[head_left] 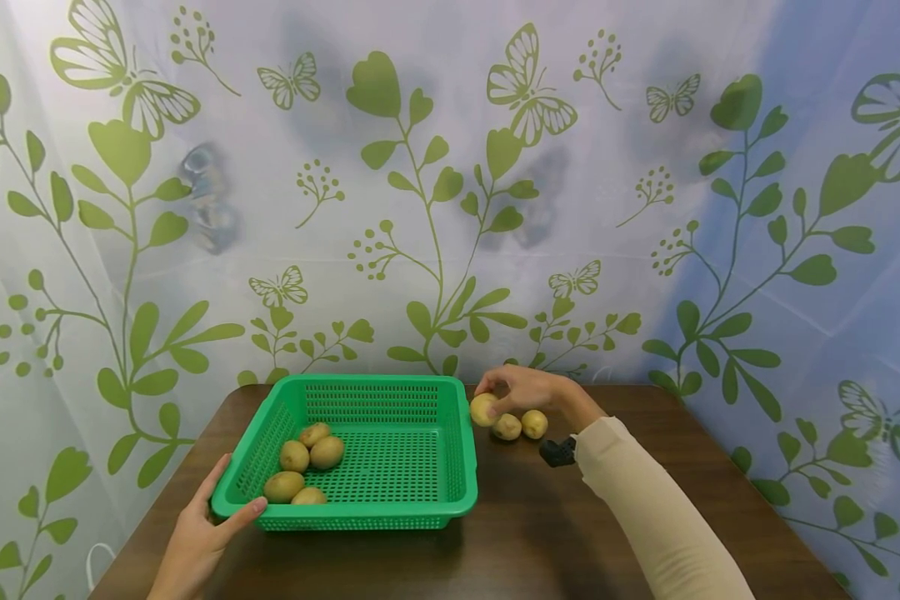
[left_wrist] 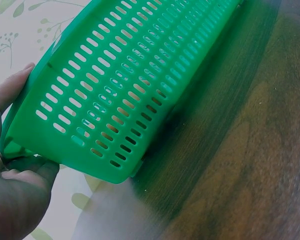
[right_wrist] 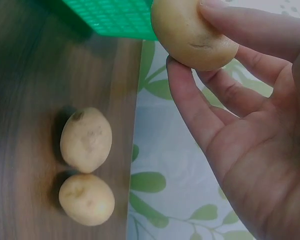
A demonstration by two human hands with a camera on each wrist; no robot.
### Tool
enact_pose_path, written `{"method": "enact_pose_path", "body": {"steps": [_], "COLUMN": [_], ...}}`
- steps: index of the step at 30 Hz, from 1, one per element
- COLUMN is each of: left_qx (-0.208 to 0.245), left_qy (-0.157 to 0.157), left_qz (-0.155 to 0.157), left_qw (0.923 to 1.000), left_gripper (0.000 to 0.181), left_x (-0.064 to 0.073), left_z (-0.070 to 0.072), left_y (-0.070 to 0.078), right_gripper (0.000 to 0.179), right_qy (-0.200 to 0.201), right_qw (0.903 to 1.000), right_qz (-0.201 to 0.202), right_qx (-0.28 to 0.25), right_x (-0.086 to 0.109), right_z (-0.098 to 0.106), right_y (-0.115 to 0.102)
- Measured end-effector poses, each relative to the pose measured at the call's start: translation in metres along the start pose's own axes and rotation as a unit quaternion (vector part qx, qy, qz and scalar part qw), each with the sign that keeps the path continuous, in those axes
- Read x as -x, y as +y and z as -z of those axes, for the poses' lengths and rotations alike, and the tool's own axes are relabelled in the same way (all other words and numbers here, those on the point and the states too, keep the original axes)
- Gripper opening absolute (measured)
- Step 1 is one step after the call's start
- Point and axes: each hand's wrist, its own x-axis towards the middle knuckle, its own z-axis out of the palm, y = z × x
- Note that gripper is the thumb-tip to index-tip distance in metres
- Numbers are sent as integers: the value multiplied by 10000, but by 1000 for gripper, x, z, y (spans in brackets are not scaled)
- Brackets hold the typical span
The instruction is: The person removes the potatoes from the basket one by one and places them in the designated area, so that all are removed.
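A green plastic basket [head_left: 461, 467] with slotted walls stands on the table, several potatoes [head_left: 327, 452] lying in its left part. At the basket's near left corner, my left hand [head_left: 204, 521] grips the rim; the left wrist view shows the thumb over the rim [left_wrist: 20, 107] and fingers beneath it. Just off the basket's right side, my right hand [head_left: 528, 389] pinches a potato [right_wrist: 190, 37] between thumb and fingertips, raised above the table. Two more potatoes, one [right_wrist: 86, 140] beside the other [right_wrist: 87, 200], rest on the table below that hand.
The brown wooden table [head_left: 555, 533] reaches back to a pale curtain [head_left: 450, 208] printed with green leaves and butterflies. A dark device [head_left: 558, 452] sits at the right wrist, by the sleeve cuff. A thin white loop [head_left: 99, 550] shows left of the table.
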Motion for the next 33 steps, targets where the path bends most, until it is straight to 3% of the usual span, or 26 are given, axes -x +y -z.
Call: {"method": "enact_pose_path", "body": {"steps": [17, 33], "left_qx": [-102, -153], "left_qy": [49, 6], "left_qz": [-10, 8], "left_qw": [9999, 9999], "left_gripper": [99, 101], "left_x": [0, 1], "left_z": [0, 2], "left_y": [0, 2], "right_gripper": [33, 36], "right_qy": [229, 797], "right_qw": [9996, 9953], "right_qz": [-80, -447], "right_qx": [-155, -308], "right_x": [15, 31], "right_z": [5, 5], "right_y": [23, 54]}}
